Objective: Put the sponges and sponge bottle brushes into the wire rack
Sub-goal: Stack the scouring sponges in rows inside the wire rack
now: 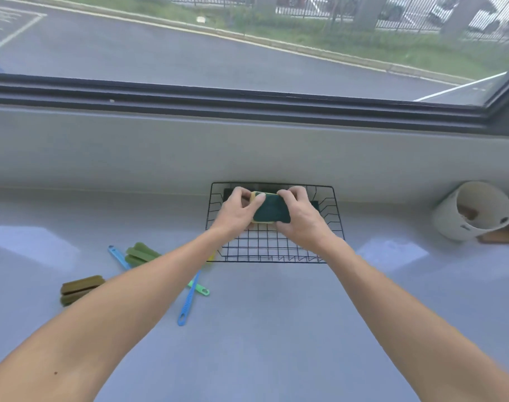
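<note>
A black wire rack (276, 250) stands on the grey counter against the back wall. Both my hands hold one yellow sponge with a dark green scouring face (272, 211) over the rack's middle. My left hand (237, 211) grips its left end, my right hand (301, 216) its right end. Dark sponges (314, 205) lie along the rack's back, mostly hidden by my hands. Left of the rack lie sponge bottle brushes: a green sponge head (140, 253), an olive sponge head (80, 288), a blue handle (189, 300) and a green handle (201, 289).
A white bucket (474, 213) lies tilted at the right, beside a wooden board (503, 236). A grey wall and a window frame (247, 97) rise behind the rack. The counter (276, 329) stretches toward me.
</note>
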